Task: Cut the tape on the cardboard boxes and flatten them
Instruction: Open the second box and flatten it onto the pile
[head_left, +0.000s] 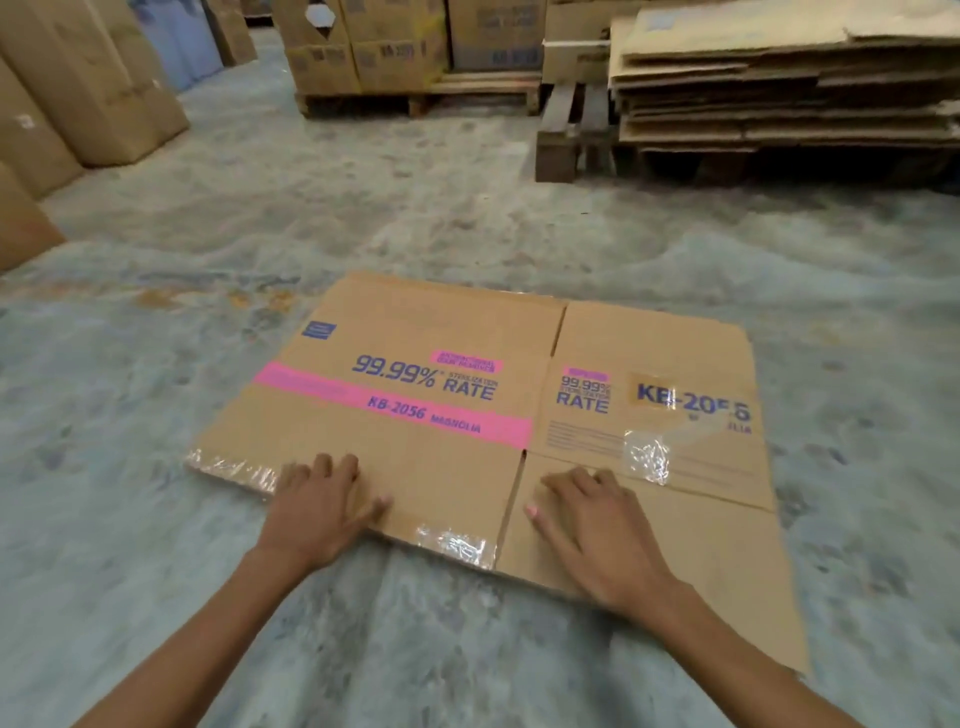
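Observation:
A brown cardboard box (441, 441) lies flat on the grey floor, printed with blue text and a pink band. Strips of clear tape (457, 545) cling to its near edge, with another crumpled patch on the right panel. My left hand (322, 506) rests palm down on the near left flap, fingers spread. Resting palm down on the near right flap is my right hand (597, 525), also with fingers apart. Neither hand holds anything. No cutting tool is in view.
A stack of flattened cardboard (779, 78) sits on a wooden pallet (566, 135) at the back right. Packed boxes on another pallet (374, 47) stand at the back centre. Tall cartons (78, 93) line the left side.

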